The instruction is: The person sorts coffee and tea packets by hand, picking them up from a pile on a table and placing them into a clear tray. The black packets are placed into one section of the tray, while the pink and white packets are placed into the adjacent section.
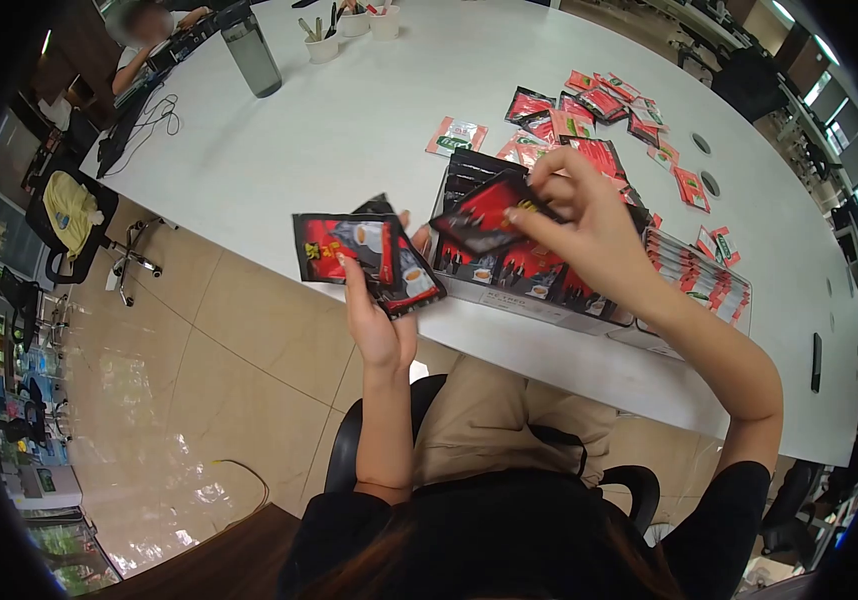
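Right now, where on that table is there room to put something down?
The white table is bare between the tall bottle and the packets in the left hand; another free patch lies between the right end of the boxed packets and the small black object. It's crowded among the boxed packets and beyond them, where loose packets are scattered.

Lettering shows, but none reads clearly
Yellow characters mark the red-and-black packets (pixel 367 236) at left; small print runs along the near side of the clear box (pixel 559 311); white-on-green characters stand on a pink-and-white sachet (pixel 458 135) beyond it. All are too small or blurred.
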{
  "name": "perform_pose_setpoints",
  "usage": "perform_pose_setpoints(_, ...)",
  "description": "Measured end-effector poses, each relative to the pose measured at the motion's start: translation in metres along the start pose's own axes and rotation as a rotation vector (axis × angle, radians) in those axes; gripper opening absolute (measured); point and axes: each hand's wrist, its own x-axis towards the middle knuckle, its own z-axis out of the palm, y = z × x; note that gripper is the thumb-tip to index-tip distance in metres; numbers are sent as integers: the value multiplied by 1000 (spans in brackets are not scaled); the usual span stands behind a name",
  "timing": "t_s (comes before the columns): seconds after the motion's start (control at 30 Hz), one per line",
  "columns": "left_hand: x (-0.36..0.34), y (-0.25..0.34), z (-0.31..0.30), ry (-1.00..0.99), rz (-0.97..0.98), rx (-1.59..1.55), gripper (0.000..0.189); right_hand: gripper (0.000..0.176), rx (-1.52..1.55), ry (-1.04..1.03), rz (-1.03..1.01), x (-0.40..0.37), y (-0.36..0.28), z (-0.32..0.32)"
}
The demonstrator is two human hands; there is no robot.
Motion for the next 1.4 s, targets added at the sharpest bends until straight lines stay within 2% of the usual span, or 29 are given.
perform_pose_setpoints(0.03,0,0,-1,-19,1,20,57,28,-32,-69,-21,1,1,3)
perform_pose_setpoints(0.13,1,-1,-5,-63,-4,51,57,28,-437,-196,5,2,-17,4)
perform_pose_setpoints(0.17,0,-1,-6,-70,-9,41,56,31,-446,-193,-138,3,-6,6)
perform_pose_setpoints(0.27,-1,-3,-7,-106,-34,42,56,31,-292,-205,-95,-1,-1,18)
perform_pose_setpoints(0.3,-1,-3,-7,-121,-43,49,55,30,-287,-232,-2,-1,-2,18)
perform_pose_setpoints(0.4,-3,-5,-5,-150,-43,27,55,46,-671,-223,-342,-1,-3,16)
perform_pose_setpoints(0.5,-4,-4,-2,-114,-48,36,55,69,-917,-195,-480,6,-6,12)
perform_pose_setpoints(0.6,-3,-4,-2,-109,-42,52,54,86,-982,-133,-493,8,3,19)
perform_pose_setpoints(0.7,-3,-5,-2,-123,-27,38,51,93,-984,-133,-464,9,7,25)
perform_pose_setpoints(0.73,-4,-4,-2,-130,-22,28,50,91,-1015,-119,-482,10,7,25)
perform_pose_setpoints(0.83,-8,-6,1,36,5,58,45,86,-1068,-103,-523,13,8,22)
perform_pose_setpoints(0.9,-14,-9,0,115,127,146,34,83,-1054,-119,-532,14,12,18)
perform_pose_setpoints(0.97,-23,-7,-1,126,238,219,28,75,-938,-75,-585,16,8,13)
perform_pose_setpoints(1.0,-24,-9,3,202,314,274,27,71,-881,-54,-607,16,5,10)
perform_pose_setpoints(1.07,-33,-11,0,207,373,348,31,62,-663,-87,-646,18,-4,3)
perform_pose_setpoints(1.2,-51,-2,19,-67,326,673,46,44,-302,-266,-575,2,-43,2)
perform_pose_setpoints(1.23,-53,-3,21,-136,345,741,46,34,-347,-306,-501,-4,-48,2)
perform_pose_setpoints(1.27,-55,-6,24,-205,365,810,46,32,-403,-326,-516,-7,-47,1)
perform_pose_setpoints(1.33,-57,-13,32,-186,273,679,48,27,-515,-366,-550,-12,-42,-5)
perform_pose_setpoints(1.37,-58,-15,32,-186,234,613,48,20,-501,-288,-601,-13,-42,-8)
perform_pose_setpoints(1.4,-59,-16,32,-186,195,545,48,19,-477,-243,-553,-14,-44,-14)
